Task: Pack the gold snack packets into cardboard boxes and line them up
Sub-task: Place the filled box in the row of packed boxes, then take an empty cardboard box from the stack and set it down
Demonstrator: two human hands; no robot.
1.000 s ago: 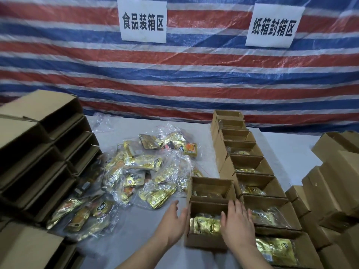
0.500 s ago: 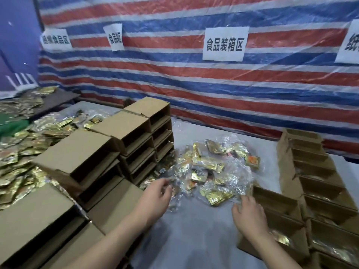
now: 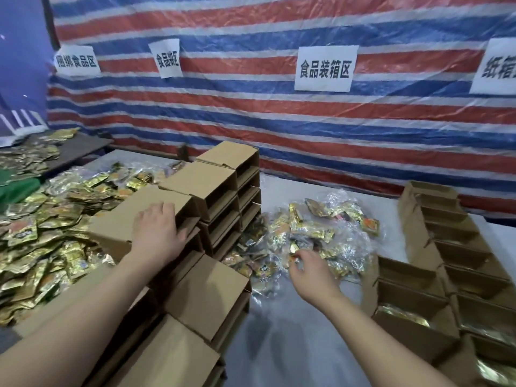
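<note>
Snack packets [image 3: 304, 233]: glossy gold foil in clear crinkled plastic; boxes [image 3: 212, 185]: matt brown cardboard; backdrop tarpaulin [image 3: 279, 121]: striped woven plastic; signs [image 3: 325, 69]: white paper.

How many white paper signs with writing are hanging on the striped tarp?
4: one at far left, a narrower one beside it, a large one at center right, and one cut off by the right edge. More may hang out of view.
</note>
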